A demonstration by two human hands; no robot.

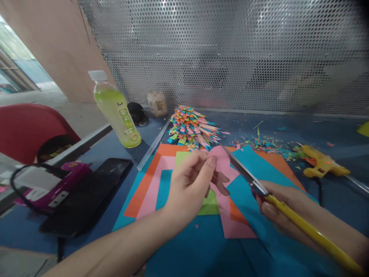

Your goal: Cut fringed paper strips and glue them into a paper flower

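My left hand (191, 184) pinches a small pink paper piece (221, 158) with a rounded edge, held above the coloured sheets. In my right hand (271, 207) are scissors (245, 173) with yellow handles, their blades pointing up and left beside the pink piece's right edge. Whether the blades touch the paper is hard to tell. Under both hands lie overlapping sheets in blue, orange, pink and green, among them a blue sheet (250, 161) and a pink sheet (235, 227). Behind them stands a layered cone (188, 125) of small multicoloured paper strips.
At left are a drink bottle (117, 111), a black phone (89, 196), a purple power strip (69, 184) and a clear ruler (154, 144). Paper scraps (271, 144) and a yellow glue gun (325, 161) lie at right. A perforated metal panel (230, 50) rises behind.
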